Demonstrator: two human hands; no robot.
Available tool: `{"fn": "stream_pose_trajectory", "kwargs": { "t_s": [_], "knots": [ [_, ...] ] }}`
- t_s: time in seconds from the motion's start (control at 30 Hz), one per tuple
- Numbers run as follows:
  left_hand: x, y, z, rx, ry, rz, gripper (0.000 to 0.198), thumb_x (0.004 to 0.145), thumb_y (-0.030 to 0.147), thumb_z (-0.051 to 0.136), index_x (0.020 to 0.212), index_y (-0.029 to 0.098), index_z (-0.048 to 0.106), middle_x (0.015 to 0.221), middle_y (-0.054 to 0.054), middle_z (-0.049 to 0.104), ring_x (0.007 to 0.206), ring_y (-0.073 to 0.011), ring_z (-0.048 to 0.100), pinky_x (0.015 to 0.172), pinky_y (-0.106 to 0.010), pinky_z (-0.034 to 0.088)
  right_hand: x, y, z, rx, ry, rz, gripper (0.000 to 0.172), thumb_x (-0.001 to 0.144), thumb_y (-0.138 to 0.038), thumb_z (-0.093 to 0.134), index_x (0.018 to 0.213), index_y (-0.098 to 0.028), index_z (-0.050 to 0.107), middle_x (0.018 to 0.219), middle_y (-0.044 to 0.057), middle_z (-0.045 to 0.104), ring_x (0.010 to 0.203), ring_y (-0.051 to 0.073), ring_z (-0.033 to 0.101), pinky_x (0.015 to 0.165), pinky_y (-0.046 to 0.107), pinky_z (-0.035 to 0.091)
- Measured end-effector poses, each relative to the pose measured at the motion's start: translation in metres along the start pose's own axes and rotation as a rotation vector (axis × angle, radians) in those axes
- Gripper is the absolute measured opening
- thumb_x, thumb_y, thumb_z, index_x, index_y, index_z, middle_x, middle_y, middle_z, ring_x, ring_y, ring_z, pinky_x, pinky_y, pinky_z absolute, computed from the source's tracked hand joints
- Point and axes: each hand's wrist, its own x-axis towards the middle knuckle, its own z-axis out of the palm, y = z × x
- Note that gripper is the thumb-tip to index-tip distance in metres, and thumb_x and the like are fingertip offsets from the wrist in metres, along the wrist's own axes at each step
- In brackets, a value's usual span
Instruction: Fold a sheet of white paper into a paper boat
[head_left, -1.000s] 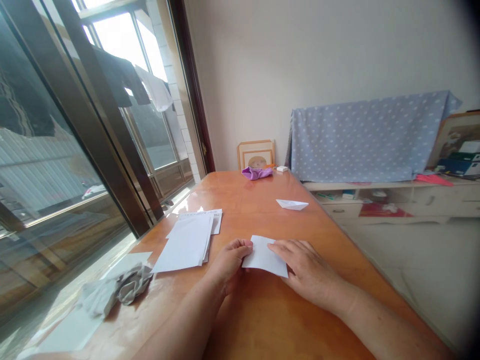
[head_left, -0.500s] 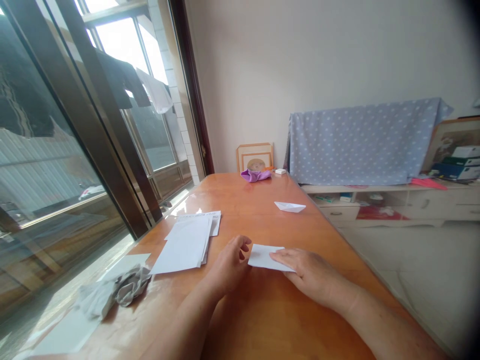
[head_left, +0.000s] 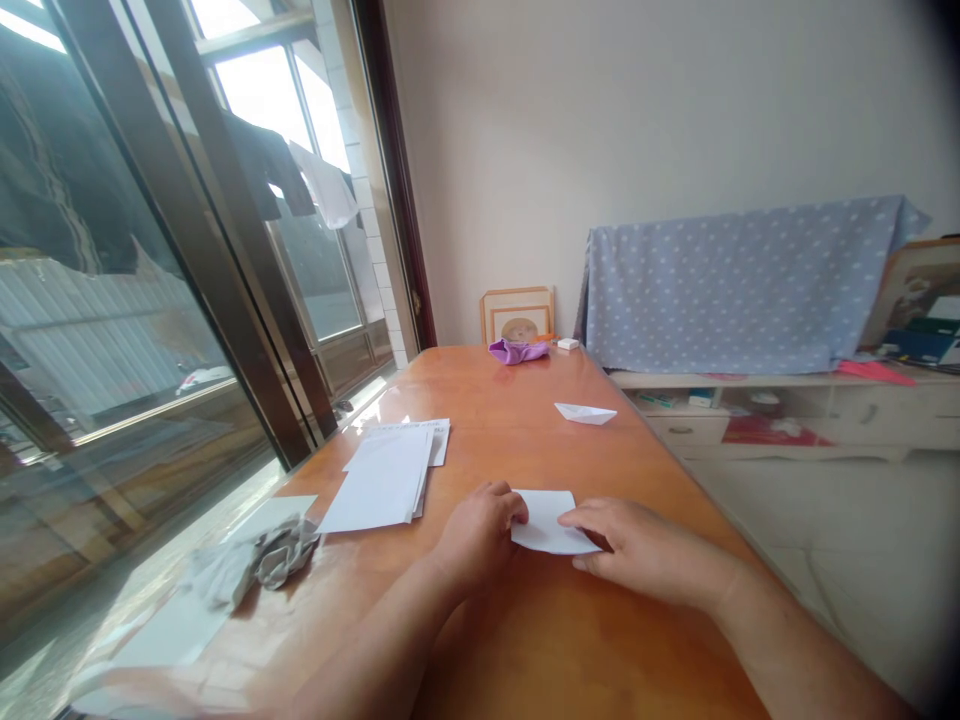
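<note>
A folded sheet of white paper (head_left: 549,522) lies on the wooden table in front of me, slightly bowed along its near edge. My left hand (head_left: 484,530) is at its left edge, fingers curled around that side; the thumb is mostly hidden. On the opposite side, my right hand (head_left: 626,545) has its index finger on top of the paper and the thumb at the lower right corner, gripping it. Farther off, near the table's right edge, sits a folded white paper boat (head_left: 586,413). Left of my hands lies a stack of white sheets (head_left: 379,480).
A crumpled grey cloth (head_left: 285,553) rests on pale paper at the table's left edge. At the far end are a purple cloth (head_left: 517,352), a small white box (head_left: 568,344) and a framed picture (head_left: 517,312). Glass doors stand left, a low cabinet (head_left: 862,412) right.
My left hand has come in to the paper's left edge from just beside it. My right hand has shifted from lying flat on the paper to gripping its right edge. The view has turned slightly left.
</note>
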Motion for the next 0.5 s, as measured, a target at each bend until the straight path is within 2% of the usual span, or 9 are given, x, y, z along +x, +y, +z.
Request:
{"fn": "stream_pose_trajectory", "kwargs": {
  "t_s": [0.1, 0.33, 0.5],
  "knots": [
    [0.0, 0.006, 0.0, 0.009, -0.033, -0.009, 0.025, 0.066, 0.002, 0.058, 0.078, 0.022, 0.067, 0.083, -0.006, 0.063, 0.076, -0.0217, 0.054, 0.068, -0.029, 0.037, -0.002, 0.002, 0.001, -0.098, -0.053, 0.004, 0.017, 0.076, -0.025, 0.071, 0.092, -0.027, 0.073, 0.09, 0.001, 0.071, 0.081, 0.021, 0.062, 0.074, 0.028, 0.043],
    [-0.008, 0.008, -0.003, 0.024, -0.063, 0.009, 0.02, 0.07, 0.007, 0.061, 0.074, 0.024, 0.069, 0.08, -0.004, 0.066, 0.074, -0.0219, 0.055, 0.07, -0.03, 0.038, -0.002, 0.001, 0.005, -0.193, -0.076, 0.003, 0.015, 0.076, -0.024, 0.068, 0.09, -0.026, 0.07, 0.089, 0.001, 0.067, 0.077, 0.019, 0.059, 0.068, 0.027, 0.038],
    [-0.013, 0.007, -0.006, -0.128, -0.162, -0.036, 0.025, 0.069, 0.008, 0.058, 0.077, 0.024, 0.075, 0.088, -0.004, 0.069, 0.075, -0.0201, 0.061, 0.067, -0.027, 0.043, -0.004, -0.001, 0.006, -0.17, -0.092, -0.014, 0.016, 0.073, -0.024, 0.068, 0.089, -0.025, 0.067, 0.089, 0.0, 0.066, 0.074, 0.017, 0.057, 0.063, 0.025, 0.036]
  ]
}}
